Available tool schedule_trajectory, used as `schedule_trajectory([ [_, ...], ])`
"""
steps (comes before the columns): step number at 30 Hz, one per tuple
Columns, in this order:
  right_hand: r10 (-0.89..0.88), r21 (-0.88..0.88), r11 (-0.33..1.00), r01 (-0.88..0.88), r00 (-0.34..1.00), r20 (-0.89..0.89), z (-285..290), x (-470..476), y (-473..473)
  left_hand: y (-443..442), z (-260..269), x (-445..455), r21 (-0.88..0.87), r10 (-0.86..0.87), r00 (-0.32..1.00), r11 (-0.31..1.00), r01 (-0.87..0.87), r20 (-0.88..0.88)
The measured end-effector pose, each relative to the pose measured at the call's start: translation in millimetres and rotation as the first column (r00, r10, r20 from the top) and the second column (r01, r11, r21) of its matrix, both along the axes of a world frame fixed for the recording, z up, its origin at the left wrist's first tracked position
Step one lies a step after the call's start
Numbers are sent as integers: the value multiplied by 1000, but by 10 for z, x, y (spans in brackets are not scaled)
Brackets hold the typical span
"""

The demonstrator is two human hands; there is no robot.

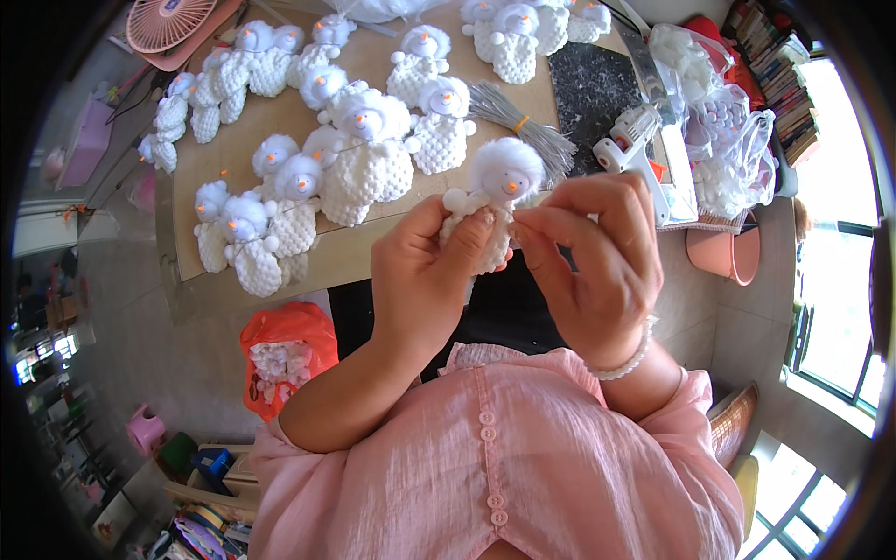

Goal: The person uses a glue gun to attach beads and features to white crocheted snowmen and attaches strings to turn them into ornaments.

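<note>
My left hand (427,280) is closed around the knitted white body of a small snowman doll (509,178), its thumb over the front. The doll is upright, with a furry white cap, an orange nose and a white pompom at its side. My right hand (595,259), a beaded bracelet at its wrist, pinches thumb and forefinger together against the doll's neck or side; what lies between the fingertips is too small to tell. Just behind the doll lies a bundle of thin silvery wires (525,126) tied with a yellow band. Several similar snowman dolls (364,154) are on the table.
A white glue gun (630,140) stands at the table's right, near a black marbled sheet (595,98). Clear plastic bags (728,140) lie beyond. A pink fan (170,21) is at the back left. Below the table edge (336,269) sit a red bag of white pieces (290,350) and a pink bin (724,252).
</note>
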State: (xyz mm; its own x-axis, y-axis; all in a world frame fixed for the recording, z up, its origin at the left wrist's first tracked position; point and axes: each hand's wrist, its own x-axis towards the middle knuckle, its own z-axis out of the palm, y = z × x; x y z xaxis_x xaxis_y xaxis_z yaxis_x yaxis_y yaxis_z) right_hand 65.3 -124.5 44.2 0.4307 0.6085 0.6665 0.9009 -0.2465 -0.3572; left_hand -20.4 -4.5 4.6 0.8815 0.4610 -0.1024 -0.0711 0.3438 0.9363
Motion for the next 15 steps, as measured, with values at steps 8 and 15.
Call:
schedule_trajectory([
  [8, -181, 60, 977, 204, 947, -266, -233, -127, -24, -80, -5, -5, -385, -39, 999, 922, 45, 24],
  [15, -138, 2, 986, 167, 818, -558, -204, -73, -65, -61, 11, -6, -558, -99, 994, 824, 102, 35],
])
